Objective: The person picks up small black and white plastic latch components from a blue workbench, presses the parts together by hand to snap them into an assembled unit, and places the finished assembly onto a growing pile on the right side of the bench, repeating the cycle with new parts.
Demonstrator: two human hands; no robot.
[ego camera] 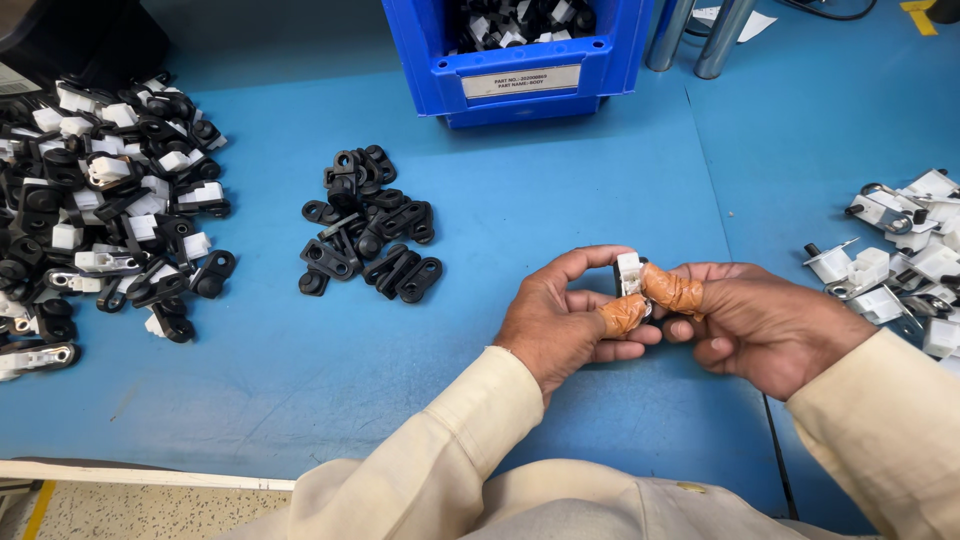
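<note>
The left hand (560, 315) and right hand (745, 320) meet above the bench's (300, 360) near edge, both pinching one small white part (629, 273) between taped thumbs and fingers. A heap of black brackets (368, 225) lies mid-bench. A larger black-and-white pile (100, 200) fills the left edge, white clips (905, 255) the right edge, and a blue bin (520, 55) stands at the far edge.

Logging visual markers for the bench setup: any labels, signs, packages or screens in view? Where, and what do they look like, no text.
Label: white rectangular card with dark print, in the front slot of the blue plastic bin at the top centre of the bench.
Paper sheet: white, partly hidden behind the metal posts, top right; any print is too small to tell.
No screens, signs or packages show.
</note>
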